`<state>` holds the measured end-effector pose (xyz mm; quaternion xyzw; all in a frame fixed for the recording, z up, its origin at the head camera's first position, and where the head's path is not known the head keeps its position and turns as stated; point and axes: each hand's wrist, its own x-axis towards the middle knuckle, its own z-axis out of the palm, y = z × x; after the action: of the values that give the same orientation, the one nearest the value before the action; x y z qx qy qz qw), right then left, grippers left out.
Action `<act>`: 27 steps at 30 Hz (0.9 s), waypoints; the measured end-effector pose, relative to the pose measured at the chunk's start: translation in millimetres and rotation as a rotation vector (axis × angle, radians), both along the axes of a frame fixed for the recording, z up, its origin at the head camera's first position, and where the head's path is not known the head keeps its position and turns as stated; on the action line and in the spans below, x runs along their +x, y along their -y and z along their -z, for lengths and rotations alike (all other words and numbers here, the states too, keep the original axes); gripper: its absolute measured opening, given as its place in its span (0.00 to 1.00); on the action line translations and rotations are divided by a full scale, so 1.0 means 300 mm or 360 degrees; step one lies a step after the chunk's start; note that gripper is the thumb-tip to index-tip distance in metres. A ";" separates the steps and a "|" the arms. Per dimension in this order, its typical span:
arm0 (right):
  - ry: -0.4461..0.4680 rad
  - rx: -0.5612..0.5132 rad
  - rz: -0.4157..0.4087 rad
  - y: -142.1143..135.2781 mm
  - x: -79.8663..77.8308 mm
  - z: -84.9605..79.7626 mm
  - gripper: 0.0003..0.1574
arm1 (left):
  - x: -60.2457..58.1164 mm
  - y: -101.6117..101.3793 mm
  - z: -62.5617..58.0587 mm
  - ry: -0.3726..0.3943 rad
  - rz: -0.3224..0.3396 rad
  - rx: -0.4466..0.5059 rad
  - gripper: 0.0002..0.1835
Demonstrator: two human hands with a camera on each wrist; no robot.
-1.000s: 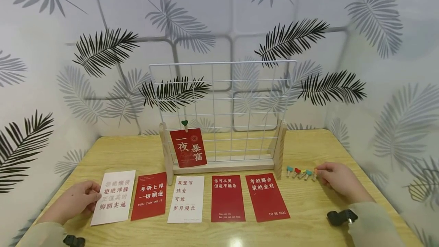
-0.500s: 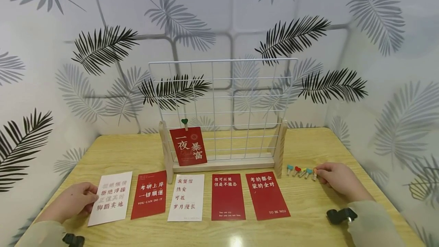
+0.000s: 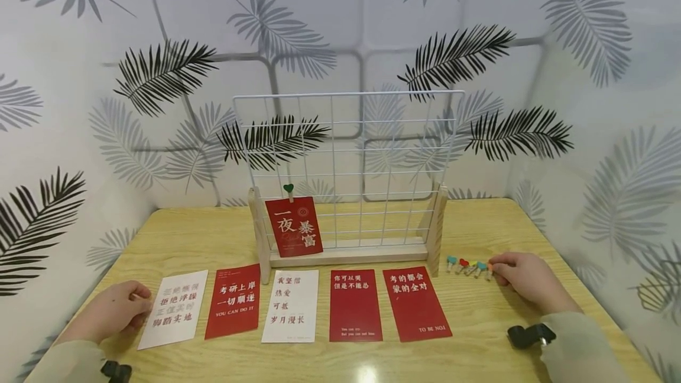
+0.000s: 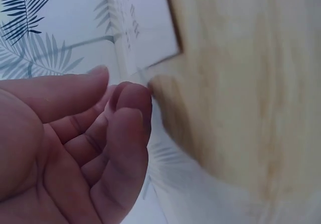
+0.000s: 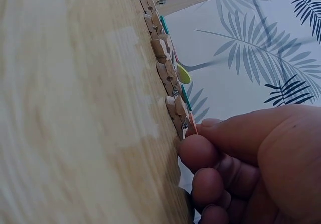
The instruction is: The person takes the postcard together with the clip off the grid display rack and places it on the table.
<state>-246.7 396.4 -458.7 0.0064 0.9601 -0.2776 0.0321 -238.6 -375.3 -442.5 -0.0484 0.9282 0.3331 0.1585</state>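
My left hand [image 3: 113,310] is beside the left edge of a white card [image 3: 174,309] with printed characters. In the left wrist view its fingers are loosely bent, with nothing between thumb and fingertips, and the card [image 4: 148,30] lies just beyond them. At the right, my right hand [image 3: 527,279] pinches the end of a small wooden clothespin [image 5: 176,114] with an orange decoration. This clothespin is last in a row of mini clothespins [image 3: 464,264] with turquoise, red and yellow tops. Its other fingers are curled below, in the right wrist view.
A white wire grid [image 3: 346,152] stands on wooden feet [image 3: 436,232] at the table's back. One red card [image 3: 295,228] hangs there from a green heart clothespin [image 3: 289,189]. Along the front lie a red card [image 3: 233,301], a white card [image 3: 290,306] and two more red cards [image 3: 356,306].
The leftmost white card has shifted slightly left and towards me, and my left thumb has drawn back off its edge. My right hand stays at the orange clothespin.
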 end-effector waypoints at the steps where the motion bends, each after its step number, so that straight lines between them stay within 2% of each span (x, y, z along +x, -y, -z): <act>1: 0.0003 0.0001 0.0002 0.000 0.000 -0.001 0.23 | -0.001 -0.003 -0.003 -0.0009 0.0011 -0.0024 0.16; 6: 0.0023 -0.0039 0.0027 0.005 0.003 -0.005 0.26 | -0.006 -0.032 -0.024 -0.0072 0.0022 -0.0079 0.18; 8: 0.0014 -0.0059 0.0038 0.010 0.004 -0.008 0.27 | -0.004 -0.048 -0.034 -0.0097 0.0005 -0.0054 0.18; 15: -0.0093 -0.0063 0.0041 0.032 0.002 -0.030 0.31 | -0.002 -0.106 -0.058 -0.0227 0.0035 -0.0093 0.16; 21: -0.0125 -0.0089 0.0037 0.058 0.004 -0.050 0.30 | 0.001 -0.147 -0.063 -0.0302 0.0063 -0.0097 0.15; 27: -0.0229 -0.0043 -0.0019 0.087 0.015 -0.071 0.28 | 0.009 -0.187 -0.070 -0.0392 0.0108 -0.0100 0.15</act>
<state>-242.2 370.4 -437.3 -0.0199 0.9562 -0.2900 -0.0353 -236.1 -319.1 -421.6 0.0195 0.9518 0.3015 0.0528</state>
